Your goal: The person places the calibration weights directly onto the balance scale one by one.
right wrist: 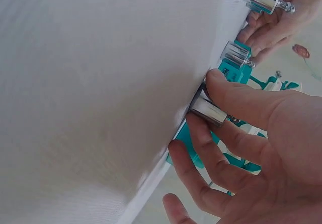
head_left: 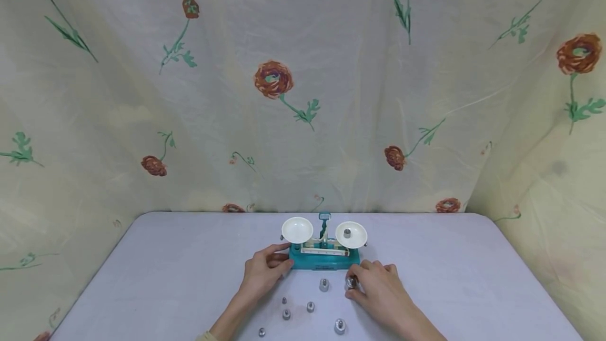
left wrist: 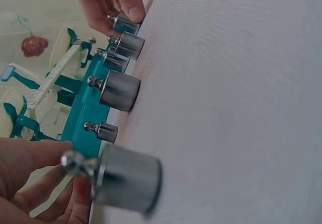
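A teal balance scale with two white pans stands near the table's far edge. My left hand grips the left end of its base, thumb at the front corner. The left pan is bare, while a small metal weight sits in the right pan. Just in front of the base's right end, my right hand pinches a silver cylindrical weight between thumb and fingers. The weight's lower end is right at the tabletop in the right wrist view.
Several knobbed metal weights of different sizes stand in front of the scale, among them one weight near the base and a larger one closer to me. A flowered curtain hangs behind and beside the pale table.
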Motion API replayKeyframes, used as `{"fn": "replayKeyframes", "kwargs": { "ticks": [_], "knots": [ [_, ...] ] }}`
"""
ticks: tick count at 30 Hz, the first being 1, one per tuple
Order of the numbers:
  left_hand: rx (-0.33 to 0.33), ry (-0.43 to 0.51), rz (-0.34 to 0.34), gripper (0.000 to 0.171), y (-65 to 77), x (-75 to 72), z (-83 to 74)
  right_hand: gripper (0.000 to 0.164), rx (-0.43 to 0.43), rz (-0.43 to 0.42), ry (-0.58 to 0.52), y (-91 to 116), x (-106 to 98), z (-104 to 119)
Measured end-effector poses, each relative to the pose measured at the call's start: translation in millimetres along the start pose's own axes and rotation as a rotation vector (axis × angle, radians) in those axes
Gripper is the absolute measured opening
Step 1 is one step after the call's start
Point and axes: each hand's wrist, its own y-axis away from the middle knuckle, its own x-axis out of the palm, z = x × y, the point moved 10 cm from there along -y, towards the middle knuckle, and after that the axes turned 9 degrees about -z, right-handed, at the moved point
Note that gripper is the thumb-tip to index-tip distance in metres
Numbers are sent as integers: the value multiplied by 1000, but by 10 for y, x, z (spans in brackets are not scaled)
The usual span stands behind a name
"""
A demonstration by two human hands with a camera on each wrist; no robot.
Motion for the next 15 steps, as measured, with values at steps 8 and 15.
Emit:
{"fn": "replayKeyframes", "kwargs": {
  "ticks": [8,15],
  "knots": [
    [10,-6,-6,45,-1,4,-5,23,4,-2,-11,20,7,-3],
    [19,-2,-6,45,-2,-3,-17,23,-2,-20,-13,36,-19,10]
  ]
}}
